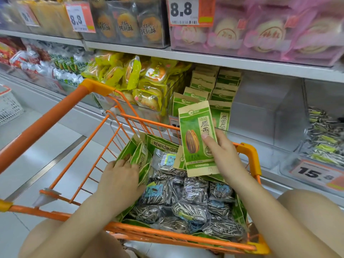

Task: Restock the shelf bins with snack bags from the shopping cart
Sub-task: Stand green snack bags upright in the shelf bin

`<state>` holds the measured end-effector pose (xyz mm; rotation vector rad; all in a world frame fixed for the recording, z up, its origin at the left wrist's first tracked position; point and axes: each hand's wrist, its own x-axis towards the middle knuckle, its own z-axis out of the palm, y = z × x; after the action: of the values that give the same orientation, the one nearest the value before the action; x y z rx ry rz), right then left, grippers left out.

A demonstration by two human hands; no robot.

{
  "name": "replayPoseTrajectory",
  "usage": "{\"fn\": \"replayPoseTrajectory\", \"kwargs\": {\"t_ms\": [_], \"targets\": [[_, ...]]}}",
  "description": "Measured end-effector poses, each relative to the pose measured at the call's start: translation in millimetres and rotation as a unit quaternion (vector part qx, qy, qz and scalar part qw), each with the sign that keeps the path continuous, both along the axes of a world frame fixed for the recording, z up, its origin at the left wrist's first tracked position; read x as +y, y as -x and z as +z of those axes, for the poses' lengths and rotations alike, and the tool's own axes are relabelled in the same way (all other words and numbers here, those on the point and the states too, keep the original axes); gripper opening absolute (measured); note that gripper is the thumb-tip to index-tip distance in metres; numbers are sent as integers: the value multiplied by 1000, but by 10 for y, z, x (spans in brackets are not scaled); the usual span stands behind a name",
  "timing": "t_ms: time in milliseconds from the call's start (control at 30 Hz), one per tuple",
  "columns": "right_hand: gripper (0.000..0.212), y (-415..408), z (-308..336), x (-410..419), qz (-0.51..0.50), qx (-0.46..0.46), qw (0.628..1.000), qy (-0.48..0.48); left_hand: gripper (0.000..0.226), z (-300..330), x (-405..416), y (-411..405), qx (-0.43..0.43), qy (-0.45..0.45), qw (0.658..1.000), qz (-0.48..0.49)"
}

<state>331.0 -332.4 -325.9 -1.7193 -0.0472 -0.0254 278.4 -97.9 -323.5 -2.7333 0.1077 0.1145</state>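
My right hand [222, 151] grips a green-and-tan sunflower seed bag [195, 138] upright above the orange shopping cart [249, 151], thumb on its front. My left hand [121, 177] rests on and grips several green bags [138, 155] standing at the cart's left side. The cart bottom holds several clear bags of striped seeds [186, 203]. Behind the held bag, a clear shelf bin [206, 90] holds rows of matching green bags standing upright.
A clear bin [268, 112] right of the green bags looks empty. Further right is a bin of clear seed bags [325, 138] with a 15.8 price tag [314, 174]. Yellow pastry packs [141, 81] fill the bin to the left. An upper shelf edge [204, 58] overhangs.
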Motion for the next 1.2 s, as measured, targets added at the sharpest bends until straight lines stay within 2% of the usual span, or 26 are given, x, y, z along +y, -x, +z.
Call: {"fn": "replayPoseTrajectory", "kwargs": {"t_ms": [67,133,167,200,233,300,333,367,400,433,467,533,633,733,800,833,900,933,967,1033,1067,1133,1167,1200], "targets": [[21,3,8,4,4,15,999,-43,38,116,33,62,-16,34,999,12],[29,12,38,9,3,26,998,-50,35,320,89,72,-45,123,990,44],[32,16,45,10,2,27,998,-48,36,451,114,66,-57,197,977,65],[31,17,47,12,2,23,999,-43,34,573,132,53,-60,307,945,93],[31,20,45,11,3,15,999,-35,29,672,109,26,-57,450,883,120],[33,30,45,21,15,3,1000,-17,28,757,-45,-54,-16,700,696,157],[33,32,38,26,24,3,1000,-19,36,745,-157,-104,29,774,611,162],[33,38,37,29,36,7,999,-32,46,695,-279,-149,65,816,548,170],[33,43,43,37,48,9,998,-49,51,633,-401,-184,79,840,505,179],[35,57,59,44,59,11,996,-64,51,586,-531,-215,75,848,491,187],[37,65,72,50,67,14,995,-79,44,531,-623,-255,56,844,498,190],[44,54,66,42,72,27,991,-107,32,461,-742,-309,3,815,551,180],[49,30,50,27,68,51,986,-147,34,414,-757,-330,-42,768,624,134],[43,11,26,22,60,58,983,-161,31,439,-638,-268,-164,651,741,26],[45,3,24,27,48,38,987,-149,29,495,-584,-189,-232,563,791,-56],[49,2,23,33,45,30,988,-143,34,522,-600,-140,-223,533,813,-76],[49,15,3,53,47,15,989,-137,60,483,-723,-73,-150,498,851,-66],[44,35,9,64,56,6,989,-137,75,437,-805,-61,-103,503,856,-51],[39,52,15,76,62,1,989,-137,85,398,-879,-64,-73,531,843,-41],[32,58,-6,74,64,-1,989,-134,87,355,-937,-125,-67,628,775,-20],[27,53,-19,64,58,3,988,-141,80,347,-914,-168,-60,688,723,13],[14,43,5,59,42,20,988,-149,61,358,-827,-232,-5,795,597,108],[15,36,15,50,39,18,988,-145,54,359,-761,-249,23,827,540,152],[17,28,14,39,35,15,989,-143,49,357,-691,-263,34,845,503,177]]}}
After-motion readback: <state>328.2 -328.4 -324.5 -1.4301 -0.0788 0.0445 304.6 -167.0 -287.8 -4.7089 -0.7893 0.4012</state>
